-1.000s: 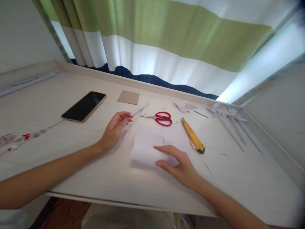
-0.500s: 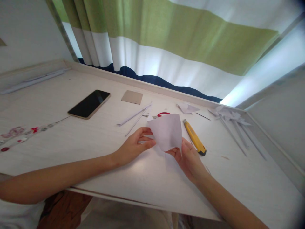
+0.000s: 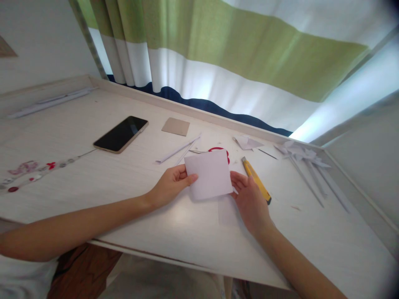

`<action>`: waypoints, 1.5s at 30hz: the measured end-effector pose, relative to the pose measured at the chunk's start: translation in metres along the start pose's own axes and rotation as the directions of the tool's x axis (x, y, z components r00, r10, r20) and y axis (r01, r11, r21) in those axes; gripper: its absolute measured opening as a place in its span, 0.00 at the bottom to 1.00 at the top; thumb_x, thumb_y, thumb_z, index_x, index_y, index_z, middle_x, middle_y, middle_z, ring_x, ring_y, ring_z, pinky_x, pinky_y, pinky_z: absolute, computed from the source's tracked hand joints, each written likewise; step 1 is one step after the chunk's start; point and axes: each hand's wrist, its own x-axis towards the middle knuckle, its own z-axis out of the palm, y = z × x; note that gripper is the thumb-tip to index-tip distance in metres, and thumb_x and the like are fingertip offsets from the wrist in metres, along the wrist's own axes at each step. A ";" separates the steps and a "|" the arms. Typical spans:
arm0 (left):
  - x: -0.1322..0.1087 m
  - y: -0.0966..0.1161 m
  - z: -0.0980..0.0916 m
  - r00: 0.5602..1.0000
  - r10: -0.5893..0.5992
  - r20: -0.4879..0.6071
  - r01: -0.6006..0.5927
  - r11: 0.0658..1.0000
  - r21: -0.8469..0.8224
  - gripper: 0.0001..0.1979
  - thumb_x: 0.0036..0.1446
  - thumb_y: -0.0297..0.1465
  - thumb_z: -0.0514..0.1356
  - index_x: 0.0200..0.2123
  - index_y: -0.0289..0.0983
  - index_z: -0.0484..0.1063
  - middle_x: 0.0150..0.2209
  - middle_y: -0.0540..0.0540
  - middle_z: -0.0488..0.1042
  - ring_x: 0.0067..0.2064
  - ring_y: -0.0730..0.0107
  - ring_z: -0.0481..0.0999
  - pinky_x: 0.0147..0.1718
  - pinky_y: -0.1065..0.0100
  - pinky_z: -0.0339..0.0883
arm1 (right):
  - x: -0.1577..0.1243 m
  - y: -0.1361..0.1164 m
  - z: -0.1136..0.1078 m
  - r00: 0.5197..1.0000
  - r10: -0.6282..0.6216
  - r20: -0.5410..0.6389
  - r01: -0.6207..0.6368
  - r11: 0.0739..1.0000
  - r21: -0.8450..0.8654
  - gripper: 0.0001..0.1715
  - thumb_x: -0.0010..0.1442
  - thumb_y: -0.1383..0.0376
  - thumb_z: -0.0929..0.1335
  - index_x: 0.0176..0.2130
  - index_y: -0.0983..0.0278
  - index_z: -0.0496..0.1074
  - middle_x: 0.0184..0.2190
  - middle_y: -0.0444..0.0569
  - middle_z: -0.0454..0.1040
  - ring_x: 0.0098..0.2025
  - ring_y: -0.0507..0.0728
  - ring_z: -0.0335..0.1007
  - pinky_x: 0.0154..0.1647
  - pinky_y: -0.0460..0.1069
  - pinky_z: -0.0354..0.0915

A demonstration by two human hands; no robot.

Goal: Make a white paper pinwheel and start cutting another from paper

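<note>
Both hands hold up a white sheet of paper just above the desk. My left hand pinches its left edge with thumb on top. My right hand grips its right edge, fingers curled behind it. The paper hides most of the red scissors lying behind it. A yellow utility knife lies on the desk right beside my right hand. Another white scrap lies flat under the raised sheet.
A black phone lies at the left, a brown card square behind it. Rolled paper sticks lie near the scissors. Paper pinwheels on sticks lie at the right. A patterned strip runs along the far left. A striped curtain hangs behind.
The paper lay flat on the desk under my right hand; both hands lifted it and turned it until it faces me squarely. My left hand moved from the sticks to the sheet.
</note>
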 end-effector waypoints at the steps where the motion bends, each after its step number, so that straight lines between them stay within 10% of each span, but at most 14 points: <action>1: 0.000 0.000 0.000 1.000 -0.011 0.005 0.011 1.000 0.001 0.16 0.51 0.33 0.58 0.43 0.33 0.67 0.41 0.42 0.74 0.40 0.65 0.74 0.43 0.61 0.65 | 0.002 0.001 -0.003 0.999 -0.019 -0.037 0.018 0.999 -0.036 0.22 0.57 0.51 0.55 0.42 0.59 0.66 0.47 0.52 0.66 0.48 0.59 0.62 0.40 0.54 0.64; 13: -0.010 0.002 0.005 0.970 -0.084 0.230 0.078 0.996 0.035 0.14 0.51 0.32 0.57 0.42 0.36 0.69 0.40 0.43 0.74 0.40 0.63 0.73 0.45 0.57 0.63 | -0.011 -0.003 0.008 0.986 0.160 0.038 -0.160 0.987 0.010 0.11 0.48 0.58 0.69 0.30 0.63 0.70 0.24 0.43 0.72 0.25 0.51 0.66 0.28 0.46 0.61; 24: -0.006 0.008 0.003 0.998 -0.055 -0.023 0.058 0.980 0.193 0.14 0.54 0.38 0.53 0.24 0.34 0.68 0.22 0.53 0.66 0.25 0.78 0.65 0.24 0.77 0.60 | -0.014 -0.001 0.008 0.976 0.172 0.131 -0.167 0.985 -0.047 0.09 0.49 0.59 0.68 0.26 0.63 0.69 0.21 0.41 0.69 0.23 0.48 0.63 0.25 0.44 0.57; 45: -0.010 0.007 0.003 0.997 -0.072 0.030 0.062 0.964 0.258 0.15 0.54 0.37 0.53 0.21 0.32 0.65 0.19 0.55 0.61 0.22 0.81 0.60 0.21 0.78 0.54 | -0.013 0.003 0.006 0.968 0.225 0.110 -0.225 0.974 -0.012 0.13 0.51 0.58 0.67 0.22 0.64 0.66 0.18 0.39 0.62 0.21 0.46 0.56 0.23 0.42 0.54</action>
